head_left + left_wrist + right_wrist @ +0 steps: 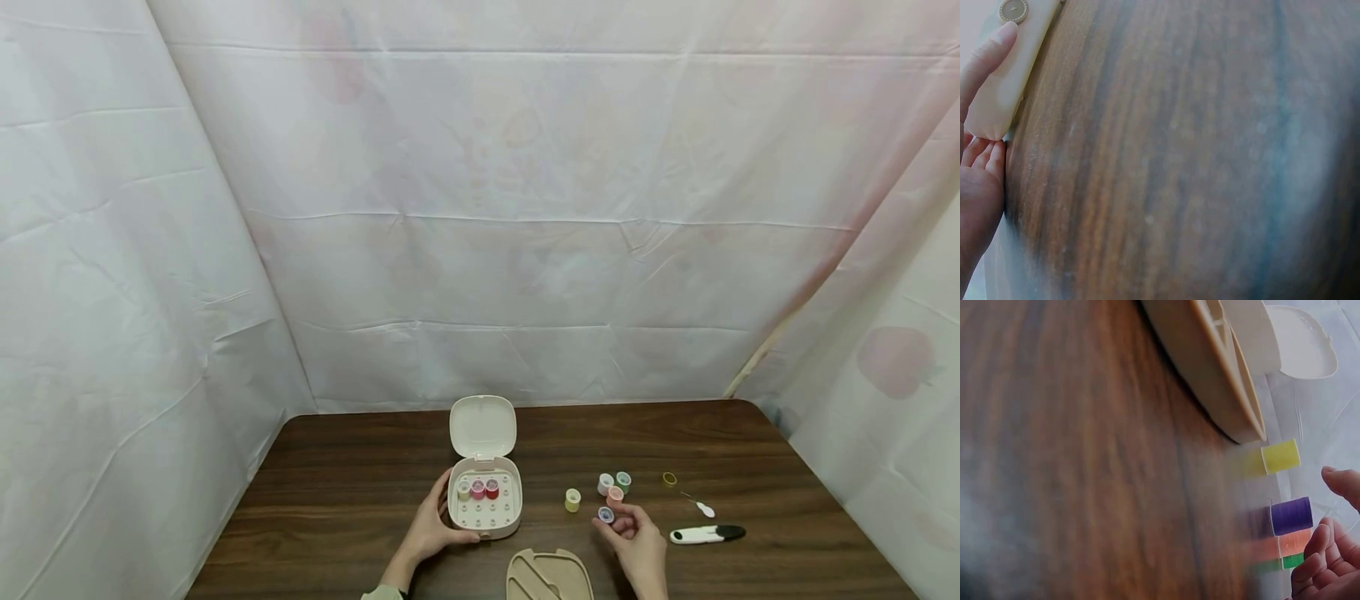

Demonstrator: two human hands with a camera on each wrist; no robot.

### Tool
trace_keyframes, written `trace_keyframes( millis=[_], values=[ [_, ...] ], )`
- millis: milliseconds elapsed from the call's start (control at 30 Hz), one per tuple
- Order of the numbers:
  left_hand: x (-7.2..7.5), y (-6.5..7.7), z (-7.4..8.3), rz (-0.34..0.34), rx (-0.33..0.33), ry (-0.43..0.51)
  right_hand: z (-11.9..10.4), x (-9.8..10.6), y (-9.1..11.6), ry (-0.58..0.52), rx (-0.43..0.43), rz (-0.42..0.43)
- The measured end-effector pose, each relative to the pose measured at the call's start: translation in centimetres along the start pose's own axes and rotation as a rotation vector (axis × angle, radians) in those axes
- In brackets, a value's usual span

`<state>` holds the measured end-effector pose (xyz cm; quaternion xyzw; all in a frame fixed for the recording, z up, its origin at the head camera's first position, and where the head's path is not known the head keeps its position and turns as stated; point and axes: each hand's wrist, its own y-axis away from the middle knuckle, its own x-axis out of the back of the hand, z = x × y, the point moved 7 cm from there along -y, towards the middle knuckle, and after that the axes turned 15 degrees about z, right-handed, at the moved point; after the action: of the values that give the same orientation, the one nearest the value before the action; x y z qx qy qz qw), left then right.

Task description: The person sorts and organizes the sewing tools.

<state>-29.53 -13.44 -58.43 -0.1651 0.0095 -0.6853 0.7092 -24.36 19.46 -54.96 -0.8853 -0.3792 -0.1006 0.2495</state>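
Observation:
A small cream sewing box (484, 523) stands with its lid (483, 427) raised. My left hand (433, 527) grips its near left corner, the thumb by the round front button (1014, 10) and the fingers along the side. White, pink and red thread spools (477, 490) sit in a row on its pegs. My right hand (637, 546) is at a purple thread spool (1292, 515) standing on the table, thumb and fingers spread apart around it. Just behind are an orange spool (615, 494), a green spool (623, 479) and a white spool (605, 482).
A yellow spool (572, 500) stands between the box and my right hand. A beige compartment tray (567, 573) lies at the near edge. To the right are a white-and-black tool (707, 534), a needle threader (705, 509) and a small yellow ring (670, 479).

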Motion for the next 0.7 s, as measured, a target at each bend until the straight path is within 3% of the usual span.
trace_keyframes(
  millis=[233, 400, 567, 700],
  values=[
    [0.1, 0.1, 0.6, 0.009, -0.024, -0.003, 0.5, -0.2, -0.5, 0.019, -0.009, -0.017],
    [0.1, 0.3, 2.3, 0.011, -0.050, 0.005, 0.8, -0.4, -0.6, 0.049, -0.007, -0.021],
    [0.2, 0.6, 3.7, -0.001, -0.019, 0.016, 1.0, -0.7, -0.7, 0.072, -0.001, -0.019],
    [0.3, 0.6, 3.9, -0.007, 0.000, 0.017, 1.1, -0.7, -0.8, 0.089, 0.004, -0.025]
  ],
)
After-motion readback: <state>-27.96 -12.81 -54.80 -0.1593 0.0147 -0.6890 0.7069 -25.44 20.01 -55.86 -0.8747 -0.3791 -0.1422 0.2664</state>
